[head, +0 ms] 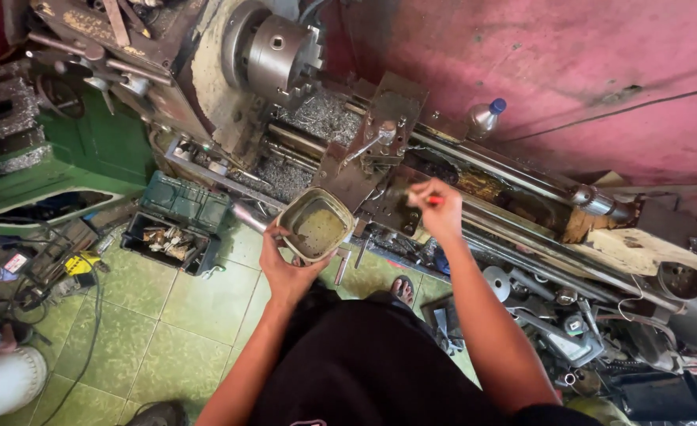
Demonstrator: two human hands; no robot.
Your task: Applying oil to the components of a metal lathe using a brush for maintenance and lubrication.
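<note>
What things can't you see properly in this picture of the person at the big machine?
- Head view: the thin red-handled tool in the right hand has a blurred tip.
- The murky yellowish liquid in the worn rectangular metal tin, held by the left hand, can't be identified.
- The open dark toolbox holds pieces too small to tell.
- A plastic bottle with a blue cap is partly hidden behind the grey metal lathe.

A person stands at a metal lathe, the left hand gripping a squarish container of murky yellowish liquid, the right hand pinching a small brush over the carriage. An open toolbox sits left on green tiles; a plastic bottle stands far right.
</note>
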